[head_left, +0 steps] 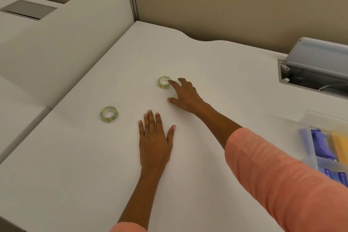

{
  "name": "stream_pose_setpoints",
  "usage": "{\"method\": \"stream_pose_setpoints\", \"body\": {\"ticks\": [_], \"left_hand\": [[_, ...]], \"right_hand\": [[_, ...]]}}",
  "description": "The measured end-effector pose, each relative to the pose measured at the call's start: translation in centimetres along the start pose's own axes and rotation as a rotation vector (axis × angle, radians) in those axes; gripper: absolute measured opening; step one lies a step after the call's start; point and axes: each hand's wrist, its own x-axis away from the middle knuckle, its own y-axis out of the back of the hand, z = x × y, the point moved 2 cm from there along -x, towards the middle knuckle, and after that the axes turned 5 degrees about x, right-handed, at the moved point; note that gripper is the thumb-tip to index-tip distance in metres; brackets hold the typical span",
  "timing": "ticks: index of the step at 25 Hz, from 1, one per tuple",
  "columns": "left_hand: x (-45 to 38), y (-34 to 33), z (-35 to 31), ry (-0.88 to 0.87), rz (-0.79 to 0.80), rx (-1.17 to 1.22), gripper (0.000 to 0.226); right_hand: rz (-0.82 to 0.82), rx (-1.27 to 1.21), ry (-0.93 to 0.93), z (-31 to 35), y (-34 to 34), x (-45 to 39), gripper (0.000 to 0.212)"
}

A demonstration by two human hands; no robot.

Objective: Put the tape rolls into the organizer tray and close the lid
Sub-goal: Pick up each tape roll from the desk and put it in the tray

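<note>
On the tabletop [188, 156], the right hand [185, 96] is reaching with spread fingers, empty, its fingertip touching the far roll [164, 82], while the near roll [109, 114] is lying left of the flat, empty left hand [154, 137], the tray [312, 164] well right

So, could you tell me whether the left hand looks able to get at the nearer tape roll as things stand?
Probably yes: the left hand lies flat on the desk, and bare surface separates it from the nearer tape roll.

Two clear tape rolls lie flat: far roll [164, 82] at the right hand's [185, 96] fingertips, near roll [109, 114] left of the left hand [154, 141]; the open organizer tray [308, 147] sits far right.
</note>
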Motion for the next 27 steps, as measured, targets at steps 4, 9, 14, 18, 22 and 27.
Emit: {"method": "stream_pose_setpoints", "body": {"ticks": [4, 9, 14, 18, 22, 27], "left_hand": [[-0.2, -0.1, 0.2, 0.007, 0.017, -0.017, 0.073], [0.0, 0.0, 0.3, -0.003, 0.021, -0.011, 0.072], [0.1, 0.2, 0.5, -0.020, 0.017, -0.004, 0.071], [0.2, 0.4, 0.2, -0.025, 0.045, 0.025, 0.068], [1.0, 1.1, -0.3, -0.051, 0.062, 0.167, 0.060], [4.1, 1.1, -6.5, -0.069, 0.111, 0.342, 0.056]], "right_hand": [[-0.009, 0.121, 0.032, 0.2, -0.5, -0.6, 0.063], [-0.111, 0.000, 0.038, -0.4, -0.5, 2.4, 0.044], [-0.188, -0.143, -0.020, -2.3, -0.5, 7.6, 0.028], [-0.179, -0.208, -0.097, -4.0, -0.2, 11.8, 0.032], [-0.239, -0.313, -0.140, -5.6, 1.2, 16.6, 0.052], [-0.343, -0.331, -0.218, -9.7, 4.4, 22.7, 0.065]]}}
